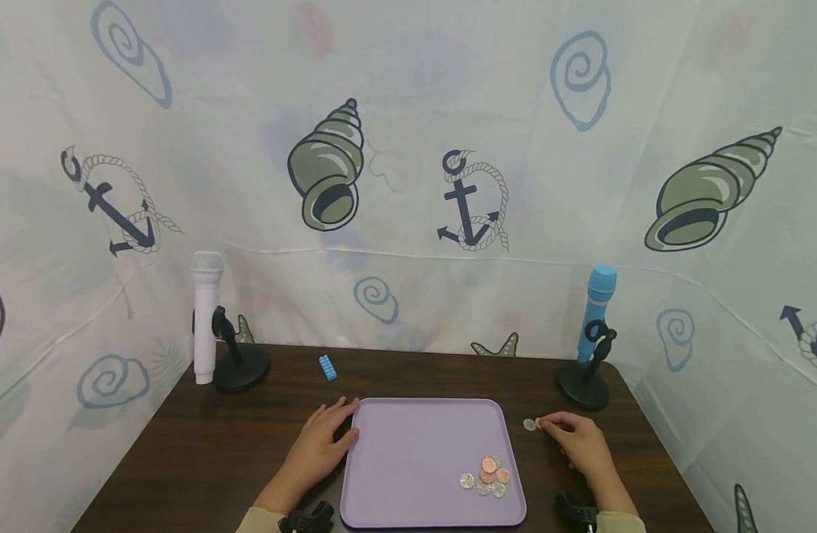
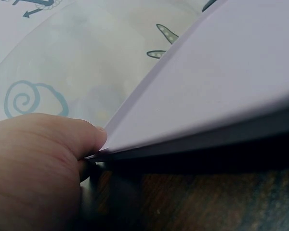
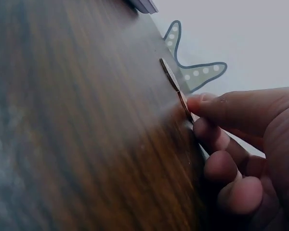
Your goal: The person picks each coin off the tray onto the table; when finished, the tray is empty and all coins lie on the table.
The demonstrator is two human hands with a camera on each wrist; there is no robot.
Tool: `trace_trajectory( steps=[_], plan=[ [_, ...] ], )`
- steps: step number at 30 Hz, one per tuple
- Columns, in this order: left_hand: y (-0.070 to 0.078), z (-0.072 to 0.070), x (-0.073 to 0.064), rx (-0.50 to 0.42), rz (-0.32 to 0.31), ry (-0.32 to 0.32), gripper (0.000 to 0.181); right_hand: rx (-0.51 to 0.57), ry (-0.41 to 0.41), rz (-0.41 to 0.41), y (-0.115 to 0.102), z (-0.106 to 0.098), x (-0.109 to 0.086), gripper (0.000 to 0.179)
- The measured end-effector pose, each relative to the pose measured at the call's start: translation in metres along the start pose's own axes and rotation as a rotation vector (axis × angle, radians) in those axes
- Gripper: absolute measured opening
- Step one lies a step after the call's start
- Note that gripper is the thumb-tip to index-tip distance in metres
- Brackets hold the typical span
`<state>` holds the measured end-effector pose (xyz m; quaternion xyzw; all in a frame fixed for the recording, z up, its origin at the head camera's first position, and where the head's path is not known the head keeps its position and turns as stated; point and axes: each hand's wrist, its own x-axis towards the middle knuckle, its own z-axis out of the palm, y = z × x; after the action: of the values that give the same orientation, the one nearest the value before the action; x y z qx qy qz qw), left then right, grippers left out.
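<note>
A lilac tray (image 1: 408, 451) lies flat on the dark wooden table. My left hand (image 1: 318, 446) rests against its left edge near the far corner, fingers spread and fairly straight; the thumb touches the rim in the left wrist view. On the tray's near right part sits a small heap of copper and silver coins (image 1: 487, 477). To the right of the tray, my right hand (image 1: 582, 444) pinches a copper coin (image 1: 539, 423) at the table surface, the other fingers curled. Right beside that lies a silver coin (image 1: 529, 425), seen almost edge-on in the right wrist view.
At the back left, a white microphone (image 1: 207, 318) leans in a black stand (image 1: 240, 368). A blue microphone (image 1: 596, 311) on another black stand (image 1: 584, 386) is at the back right. A blue toy brick (image 1: 327, 368) lies behind the tray. Patterned cloth (image 1: 408, 296) hangs behind the table.
</note>
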<state>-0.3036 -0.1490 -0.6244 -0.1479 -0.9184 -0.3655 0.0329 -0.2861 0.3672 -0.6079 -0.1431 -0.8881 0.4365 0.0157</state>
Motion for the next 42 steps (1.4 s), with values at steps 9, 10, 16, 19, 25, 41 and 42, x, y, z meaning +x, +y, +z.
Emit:
trace_trajectory(
  steps=[9,10,16,19,25,41,42],
  plan=[
    [-0.003,0.001,0.0,0.002,0.003,0.006,0.058,0.057,-0.007,-0.003,-0.002,-0.002,-0.003,0.02],
    [-0.003,0.001,0.0,0.003,0.005,0.005,0.058,0.062,-0.01,-0.002,-0.001,-0.002,-0.003,0.02],
    [-0.003,0.002,0.002,0.003,0.008,0.006,0.058,0.277,0.027,0.02,0.001,-0.009,-0.001,0.026],
    [-0.002,0.002,0.002,-0.001,0.003,0.011,0.058,0.395,0.059,0.017,0.002,-0.011,-0.001,0.031],
    [-0.002,0.0,0.001,0.002,0.006,-0.001,0.057,0.413,0.076,0.017,0.002,-0.006,-0.006,0.037],
    [0.0,-0.001,-0.003,-0.008,-0.002,0.004,0.055,-0.354,-0.388,-0.665,-0.092,0.023,-0.081,0.049],
    [0.0,-0.001,-0.004,-0.008,-0.001,0.005,0.055,-0.391,-0.391,-0.673,-0.095,0.023,-0.082,0.05]
  ],
)
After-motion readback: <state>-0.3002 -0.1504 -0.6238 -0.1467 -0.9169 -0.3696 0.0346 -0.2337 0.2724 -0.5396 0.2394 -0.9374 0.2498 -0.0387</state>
